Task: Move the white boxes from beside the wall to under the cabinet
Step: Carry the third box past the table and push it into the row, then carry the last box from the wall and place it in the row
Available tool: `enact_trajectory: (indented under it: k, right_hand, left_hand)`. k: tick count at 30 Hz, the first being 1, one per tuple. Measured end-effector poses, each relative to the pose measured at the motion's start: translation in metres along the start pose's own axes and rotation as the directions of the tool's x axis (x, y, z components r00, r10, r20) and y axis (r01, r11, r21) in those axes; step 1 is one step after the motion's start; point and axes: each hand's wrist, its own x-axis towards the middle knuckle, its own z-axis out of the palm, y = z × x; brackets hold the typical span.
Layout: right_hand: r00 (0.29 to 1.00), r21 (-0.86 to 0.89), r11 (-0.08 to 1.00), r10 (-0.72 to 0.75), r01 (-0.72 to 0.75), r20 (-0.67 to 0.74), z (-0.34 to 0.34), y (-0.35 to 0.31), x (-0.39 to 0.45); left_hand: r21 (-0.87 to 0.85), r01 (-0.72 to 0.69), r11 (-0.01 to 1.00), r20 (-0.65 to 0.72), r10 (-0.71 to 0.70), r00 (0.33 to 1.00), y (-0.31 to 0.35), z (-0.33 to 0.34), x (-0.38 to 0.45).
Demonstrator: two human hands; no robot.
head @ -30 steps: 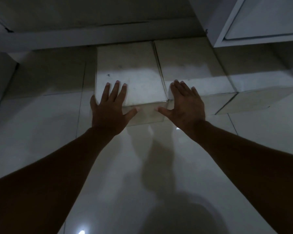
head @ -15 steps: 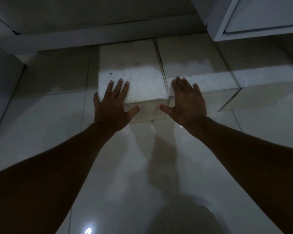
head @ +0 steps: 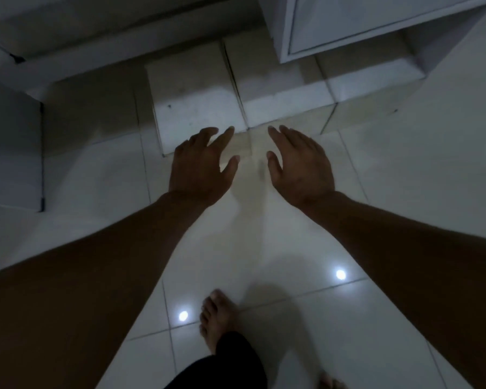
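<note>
A row of flat white boxes lies on the tiled floor against the wall. The leftmost box point(head: 192, 102) sits in the open. The middle box point(head: 275, 91) reaches partly under the white cabinet point(head: 376, 21). A third box point(head: 373, 82) lies beneath the cabinet at right. My left hand point(head: 201, 167) hovers open just in front of the leftmost box's near edge, holding nothing. My right hand point(head: 300, 164) is open too, in front of the seam between the first two boxes, off the boxes.
A grey panel or door point(head: 11, 153) stands at the left. The wall's base ledge point(head: 101, 54) runs behind the boxes. My bare foot point(head: 218, 315) and dark trouser leg are on the glossy floor tiles point(head: 418, 169) below my arms.
Both hands have lifted off the box tops and drawn back toward me. The view has pulled back and tilted down, so my foot now shows.
</note>
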Motion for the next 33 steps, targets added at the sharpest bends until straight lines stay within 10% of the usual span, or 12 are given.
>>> enact_trajectory:
  k: [33]
  right_hand:
    - [0.871, 0.022, 0.970, 0.229, -0.244, -0.434, -0.611, -0.019, -0.005]
  left_hand:
    - [-0.141, -0.371, 0.918, -0.243, 0.331, 0.912, 0.337, -0.517, 0.073]
